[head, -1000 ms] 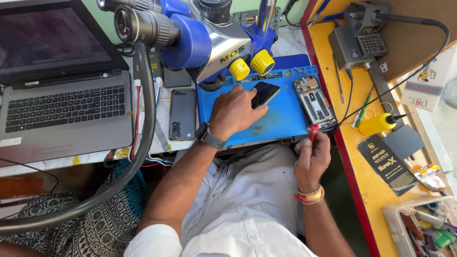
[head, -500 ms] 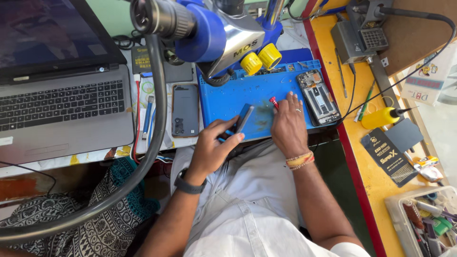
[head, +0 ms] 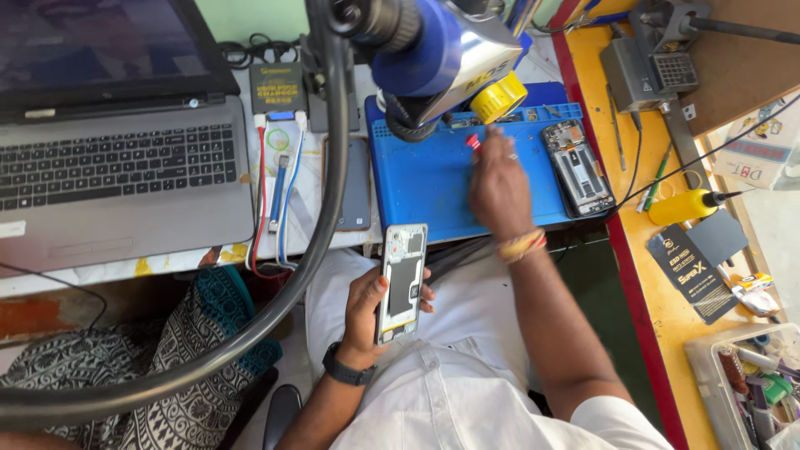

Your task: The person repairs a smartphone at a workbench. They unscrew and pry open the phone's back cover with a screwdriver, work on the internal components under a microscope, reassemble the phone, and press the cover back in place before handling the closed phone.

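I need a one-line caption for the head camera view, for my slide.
Left hand holds an opened phone frame over the lap; right hand holds a red-tipped tool on the blue work mat.

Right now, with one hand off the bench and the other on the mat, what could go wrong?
1. The left hand holds the opened phone frame over the lap, off the blue mat; a slip could drop it to the floor.
2. The right hand works a red-tipped tool close under the microscope head, which may block the view or get bumped.
3. The dismantled phone lies near the mat's right edge, where the forearm could knock it.
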The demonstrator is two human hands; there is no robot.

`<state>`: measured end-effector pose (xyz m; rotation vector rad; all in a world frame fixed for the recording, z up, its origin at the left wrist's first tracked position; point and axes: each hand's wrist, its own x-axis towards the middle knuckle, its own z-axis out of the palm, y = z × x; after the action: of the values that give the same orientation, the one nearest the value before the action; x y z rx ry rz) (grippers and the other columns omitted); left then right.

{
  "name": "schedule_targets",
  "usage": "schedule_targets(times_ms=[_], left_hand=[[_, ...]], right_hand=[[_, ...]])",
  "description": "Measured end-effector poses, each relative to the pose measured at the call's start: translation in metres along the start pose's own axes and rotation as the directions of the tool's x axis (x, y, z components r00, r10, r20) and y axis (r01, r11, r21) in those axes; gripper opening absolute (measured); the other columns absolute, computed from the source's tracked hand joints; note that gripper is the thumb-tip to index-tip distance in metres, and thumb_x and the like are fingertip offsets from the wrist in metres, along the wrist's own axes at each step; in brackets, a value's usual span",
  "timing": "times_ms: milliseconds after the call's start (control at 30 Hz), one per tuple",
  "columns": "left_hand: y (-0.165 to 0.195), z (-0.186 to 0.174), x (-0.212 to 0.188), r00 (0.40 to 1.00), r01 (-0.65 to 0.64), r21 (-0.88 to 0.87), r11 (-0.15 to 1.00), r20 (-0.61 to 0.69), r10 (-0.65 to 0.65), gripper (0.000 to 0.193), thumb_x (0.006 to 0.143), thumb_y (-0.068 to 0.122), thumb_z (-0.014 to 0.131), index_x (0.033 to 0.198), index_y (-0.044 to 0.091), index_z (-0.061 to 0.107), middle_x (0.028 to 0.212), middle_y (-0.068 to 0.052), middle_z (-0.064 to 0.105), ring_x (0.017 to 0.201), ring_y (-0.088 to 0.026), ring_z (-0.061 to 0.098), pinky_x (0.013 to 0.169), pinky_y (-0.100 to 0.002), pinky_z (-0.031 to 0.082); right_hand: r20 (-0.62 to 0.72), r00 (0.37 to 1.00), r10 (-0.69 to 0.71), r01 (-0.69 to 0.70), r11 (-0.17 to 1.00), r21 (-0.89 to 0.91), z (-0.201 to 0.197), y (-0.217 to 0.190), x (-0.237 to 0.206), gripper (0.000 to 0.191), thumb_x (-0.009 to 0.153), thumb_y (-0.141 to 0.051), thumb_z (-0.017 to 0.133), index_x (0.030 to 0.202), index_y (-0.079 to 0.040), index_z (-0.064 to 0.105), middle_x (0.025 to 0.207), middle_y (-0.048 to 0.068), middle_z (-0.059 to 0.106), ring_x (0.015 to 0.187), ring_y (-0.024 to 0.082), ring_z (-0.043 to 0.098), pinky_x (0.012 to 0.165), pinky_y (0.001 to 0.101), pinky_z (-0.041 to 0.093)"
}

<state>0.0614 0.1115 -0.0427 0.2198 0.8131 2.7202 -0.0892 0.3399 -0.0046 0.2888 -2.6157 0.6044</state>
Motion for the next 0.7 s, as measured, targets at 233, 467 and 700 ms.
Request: schedule_targets(times_ms=[233,467,700], left_hand=[[-0.003,-0.009,-0.008,1.0,-0.003,-0.084,0.996,0.008,0.003,0.064,0.103,0.042,0.061,0.139,-0.01,0.052,0.126,-0.028,0.063,0.102,-0.037,0.071,0.085,-0.052,0.061],[-0.011,-0.017,-0.021,1.0,0.023,-0.108,0.994,0.006,-0.023,0.064,0.103,0.043,0.062,0.138,-0.011,0.052,0.128,-0.028,0.062,0.105,-0.037,0.07,0.087,-0.052,0.061],[-0.007,-0.03,-0.029,1.0,0.011,-0.137,0.991,-0.003,-0.011,0.065,0.102,0.043,0.062,0.139,-0.01,0.051,0.128,-0.029,0.062,0.105,-0.038,0.07,0.087,-0.053,0.061]], right_hand=[[0.101,0.993,-0.068,0.073,0.996,-0.053,0.017,-0.008,0.001,0.031,0.103,-0.008,0.057,0.126,0.011,0.05,0.137,0.039,0.056,0.128,0.054,0.055,0.109,0.054,0.045],[0.141,0.988,0.059,-0.069,0.995,0.073,-0.018,-0.035,-0.011,0.041,0.1,-0.007,0.051,0.139,0.007,0.051,0.124,0.034,0.065,0.112,0.052,0.064,0.095,0.0531,0.051],[0.131,0.991,0.031,-0.008,0.985,-0.173,-0.016,-0.027,-0.029,0.045,0.104,-0.012,0.053,0.135,0.02,0.046,0.128,0.045,0.056,0.118,0.056,0.059,0.103,0.0528,0.05]])
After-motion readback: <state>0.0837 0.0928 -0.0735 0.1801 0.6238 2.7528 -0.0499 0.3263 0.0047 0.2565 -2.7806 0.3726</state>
